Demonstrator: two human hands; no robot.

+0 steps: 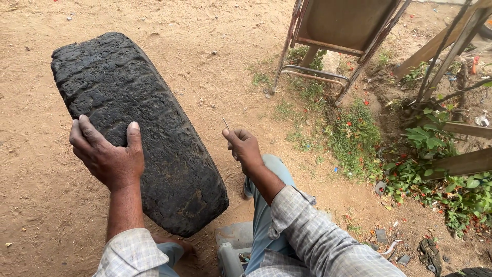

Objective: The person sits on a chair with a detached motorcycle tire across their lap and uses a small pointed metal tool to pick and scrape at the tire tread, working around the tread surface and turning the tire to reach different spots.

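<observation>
We look down on sandy ground, where a worn black tyre stands on edge at left, its lower end passing behind our knee so we cannot see where it meets the ground. At far right a rusty metal frame is cut off by the top edge. Green weeds and wooden planks crowd the right. A grey box-like object sits near, between our legs, mostly hidden; we cannot tell what is in it. Our left hand lies open, fingers spread, gripping the tyre's tread. Our right hand, beside the tyre, is curled shut, pinching a thin metal pin.
</observation>
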